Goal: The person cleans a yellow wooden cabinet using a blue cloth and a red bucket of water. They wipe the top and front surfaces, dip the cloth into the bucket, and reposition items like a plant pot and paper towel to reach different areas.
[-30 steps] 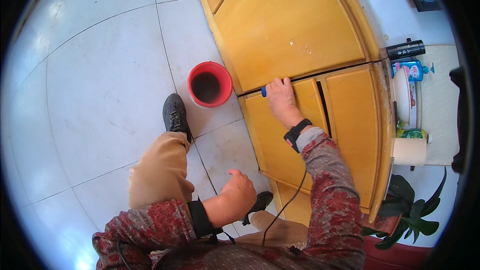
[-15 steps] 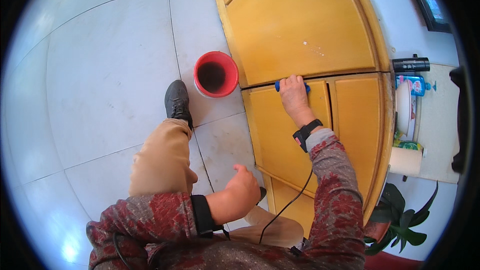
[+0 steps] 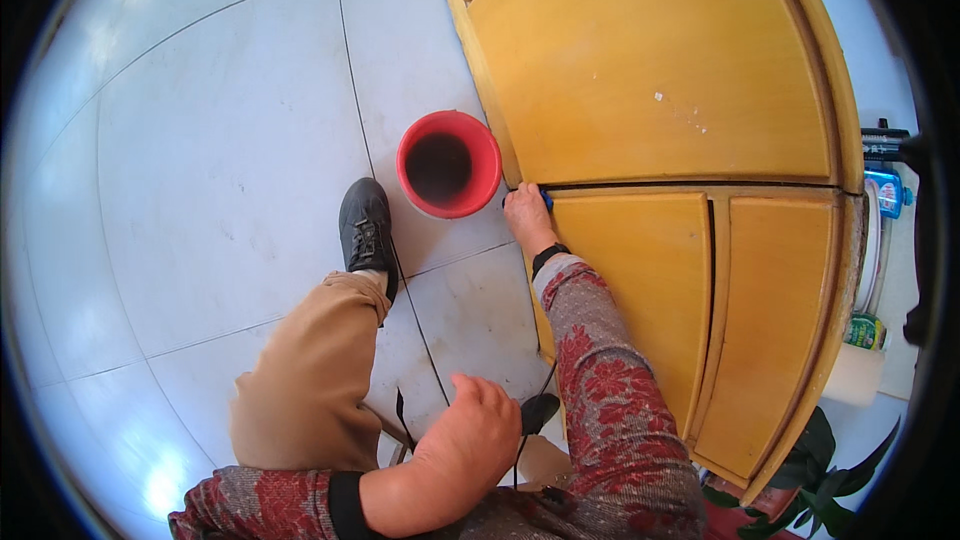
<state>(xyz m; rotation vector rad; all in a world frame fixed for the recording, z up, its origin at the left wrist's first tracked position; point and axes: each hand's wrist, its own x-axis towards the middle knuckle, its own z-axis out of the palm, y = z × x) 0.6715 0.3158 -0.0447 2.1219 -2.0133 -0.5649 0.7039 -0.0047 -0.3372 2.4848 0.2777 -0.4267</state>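
My right hand (image 3: pixel 528 217) is closed on a blue cloth (image 3: pixel 547 199); only a little of the cloth shows beside the fingers. It presses against the lower edge of a yellow wooden cabinet (image 3: pixel 640 90), at the dark gap between two door panels. Close to that hand, on its left, a red bucket (image 3: pixel 486 155) with a dark inside stands on the floor. My left hand (image 3: pixel 470 435) hangs in front of my body, fingers curled in and touching nothing I can see; the palm side is hidden.
My shoe (image 3: pixel 368 225) rests on the tiled floor (image 3: pixel 220 160) beside the bucket. Bottles and a blue pack (image 3: pixel 884 190) sit along the cabinet's far-right top, near a paper roll (image 3: pixel 856 374). A potted plant (image 3: pixel 815 480) stands at lower right. A thin black cable runs by my right arm.
My right hand has slid left and slightly down along the gap with the blue cloth, to the cabinet's edge by the bucket. My left hand has dropped slightly lower. The view has shifted.
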